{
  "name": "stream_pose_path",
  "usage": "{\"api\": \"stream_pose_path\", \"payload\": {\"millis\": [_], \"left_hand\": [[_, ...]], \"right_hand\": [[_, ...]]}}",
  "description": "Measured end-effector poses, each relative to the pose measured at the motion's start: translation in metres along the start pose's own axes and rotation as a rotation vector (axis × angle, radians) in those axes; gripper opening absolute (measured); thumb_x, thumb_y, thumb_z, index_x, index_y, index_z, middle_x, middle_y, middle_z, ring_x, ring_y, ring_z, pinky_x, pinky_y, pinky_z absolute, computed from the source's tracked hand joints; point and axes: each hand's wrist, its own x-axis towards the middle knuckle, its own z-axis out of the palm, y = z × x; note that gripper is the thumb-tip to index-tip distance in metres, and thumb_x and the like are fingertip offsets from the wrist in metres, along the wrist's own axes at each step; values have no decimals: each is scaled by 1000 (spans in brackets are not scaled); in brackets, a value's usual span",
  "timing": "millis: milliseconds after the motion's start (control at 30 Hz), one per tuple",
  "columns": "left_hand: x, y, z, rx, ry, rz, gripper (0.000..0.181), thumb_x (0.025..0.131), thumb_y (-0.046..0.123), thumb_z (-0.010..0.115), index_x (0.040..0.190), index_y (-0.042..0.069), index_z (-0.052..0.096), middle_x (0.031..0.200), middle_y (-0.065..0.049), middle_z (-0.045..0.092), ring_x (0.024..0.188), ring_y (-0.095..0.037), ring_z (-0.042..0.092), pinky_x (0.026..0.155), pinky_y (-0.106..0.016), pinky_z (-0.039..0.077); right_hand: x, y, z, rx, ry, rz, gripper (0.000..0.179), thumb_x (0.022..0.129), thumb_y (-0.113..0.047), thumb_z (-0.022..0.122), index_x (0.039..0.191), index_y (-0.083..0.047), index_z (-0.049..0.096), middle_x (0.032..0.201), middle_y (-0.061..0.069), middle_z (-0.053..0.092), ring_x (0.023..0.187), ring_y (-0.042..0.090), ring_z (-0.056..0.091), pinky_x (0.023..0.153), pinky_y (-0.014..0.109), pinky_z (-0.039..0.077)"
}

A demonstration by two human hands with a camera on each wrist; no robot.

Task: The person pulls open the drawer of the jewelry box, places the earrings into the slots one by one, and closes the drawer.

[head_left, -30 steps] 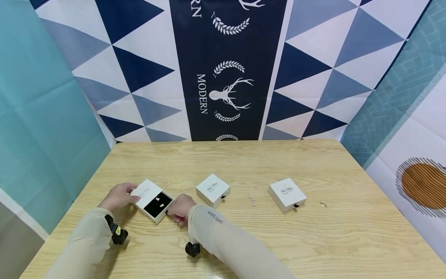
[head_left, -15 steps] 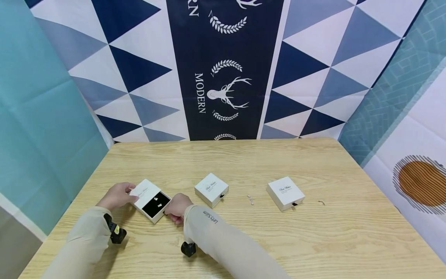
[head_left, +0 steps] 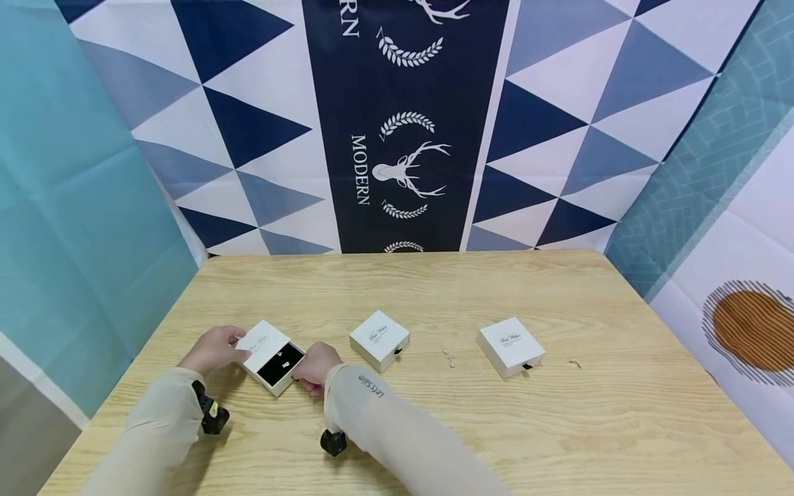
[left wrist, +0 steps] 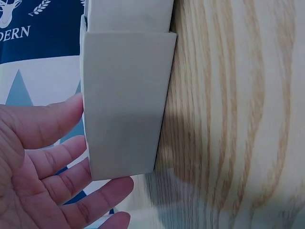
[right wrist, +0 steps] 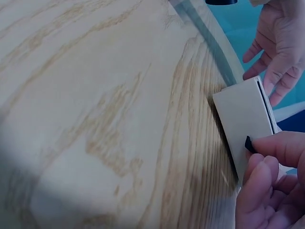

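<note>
A white jewelry box (head_left: 263, 343) stands at the left of the table, its drawer partly out of the sleeve. On the drawer's black lining (head_left: 273, 370) lies a pair of small silvery earrings (head_left: 285, 365), one close to the sleeve's edge. My left hand (head_left: 217, 349) holds the sleeve's back end, with the thumb (left wrist: 52, 119) at one side and fingers against the end. My right hand (head_left: 318, 365) is at the drawer's front, where thumb and index finger pinch the black pull tab (right wrist: 249, 144). Its other fingers are curled.
Two more white boxes, a middle one (head_left: 380, 339) and a right one (head_left: 511, 346), sit shut on the wooden table (head_left: 434, 434). Small pale earrings (head_left: 449, 357) lie between them. Another small jewelry piece (head_left: 575, 364) is right of the right box. Patterned cloth (head_left: 403, 124) hangs behind.
The drawer has slid slightly farther into the sleeve, so less black lining shows. My right hand has shifted a little left with it. My left hand keeps its place on the box.
</note>
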Motion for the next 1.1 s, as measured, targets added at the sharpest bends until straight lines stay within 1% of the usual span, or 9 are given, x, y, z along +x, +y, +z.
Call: {"api": "stream_pose_path", "payload": {"millis": [167,300,433,533,633,767,900,1000,1100], "left_hand": [[1,1,1,10,-2,2,49,85,5,66,121,-21,47,115,-38,53,107,-46,52,89,-53,44],[1,2,0,9,-5,-5,49,86,6,66,121,-21,47,117,-38,52,108,-47,51,90,-53,44],[1,2,0,9,-7,-8,48,86,6,65,122,-21,46,118,-39,51,110,-49,50,91,-54,43],[1,2,0,9,-7,-6,48,87,5,64,123,-21,46,118,-39,51,110,-49,50,91,-55,42],[1,3,2,10,-4,1,48,86,5,65,122,-21,47,117,-39,52,109,-49,51,91,-55,43],[3,5,4,10,-7,14,48,86,5,65,121,-21,47,116,-38,53,109,-48,51,91,-54,43],[3,2,3,19,-10,-4,47,86,5,65,121,-20,47,117,-38,52,109,-49,50,91,-55,43],[2,-1,1,15,-12,-20,46,87,4,64,121,-21,47,117,-39,52,109,-48,50,91,-55,42],[4,-1,1,18,-14,-3,47,86,5,65,121,-21,47,117,-39,52,109,-48,51,91,-55,42]], "right_hand": [[-1,-1,2,-10,28,-29,42,78,0,62,42,-9,44,35,-3,37,28,6,34,31,16,33],[-1,-2,6,-19,63,-53,45,78,-1,60,39,-11,40,31,-4,32,25,6,30,29,16,28],[-1,-4,10,5,120,-50,45,81,-2,60,43,-13,38,31,-6,30,25,6,29,29,16,25],[0,-5,14,8,165,-70,44,81,-2,59,45,-13,37,31,-6,30,25,6,30,29,16,25],[1,-5,16,-20,205,-96,45,83,-4,58,46,-14,34,32,-7,29,25,5,29,29,16,24],[2,-4,18,-33,249,-85,48,84,-6,61,47,-15,33,36,-7,30,29,6,29,32,17,24],[2,-6,22,-14,258,-86,47,85,-9,63,48,-14,35,44,-4,37,36,8,33,38,19,29],[2,-9,26,1,248,-84,47,89,-13,62,49,-14,37,45,-2,41,35,8,34,35,18,31],[2,-12,27,-19,256,-62,47,90,-12,61,50,-13,36,44,-1,41,33,8,34,32,19,31]]}}
